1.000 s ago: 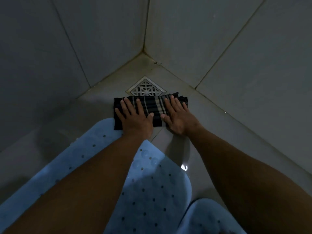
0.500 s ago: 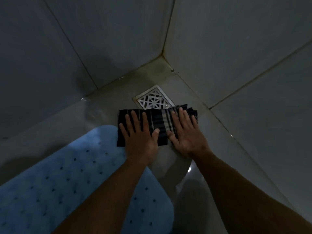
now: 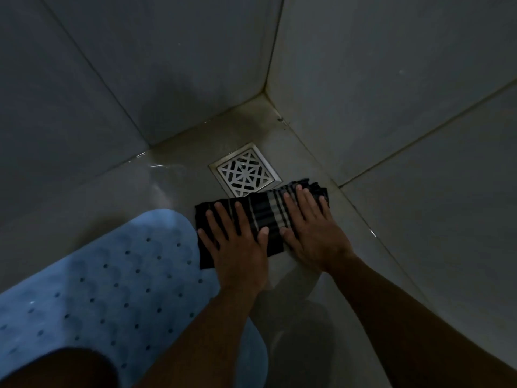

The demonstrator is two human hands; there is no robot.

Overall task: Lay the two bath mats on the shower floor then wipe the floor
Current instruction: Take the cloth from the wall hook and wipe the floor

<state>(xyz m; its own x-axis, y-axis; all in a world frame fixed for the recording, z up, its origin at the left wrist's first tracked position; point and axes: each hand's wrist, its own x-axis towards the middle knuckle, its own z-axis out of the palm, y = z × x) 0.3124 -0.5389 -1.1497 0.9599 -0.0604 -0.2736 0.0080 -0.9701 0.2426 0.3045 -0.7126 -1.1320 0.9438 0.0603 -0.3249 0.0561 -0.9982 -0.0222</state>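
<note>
Head view looks down into a dim shower corner, where both my hands press flat on a folded dark cloth (image 3: 263,219) with pale stripes. My left hand (image 3: 237,247) lies palm down on the cloth's near-left part, fingers spread, thumb pointing toward the other hand. My right hand (image 3: 310,228) lies palm down on the cloth's right part, its fingertips near the far edge — neither hand is closed around anything, both are open and flat with the cloth pinned under them against the shower floor (image 3: 173,191). The two thumbs sit close together, just apart.

The cloth's far edge lies just beside the square metal drain grate (image 3: 244,173), which sits near the corner where two tiled walls (image 3: 391,79) meet. Wet glints show on the floor by the left wall.

A light blue bath mat (image 3: 112,275), dotted with small holes, lies flat on the floor at my left, its rounded end right beside the cloth's left edge — my left forearm crosses over its near corner. I see only this one mat. A dark shape in the bottom left corner covers part of it; I cannot tell what it is.
</note>
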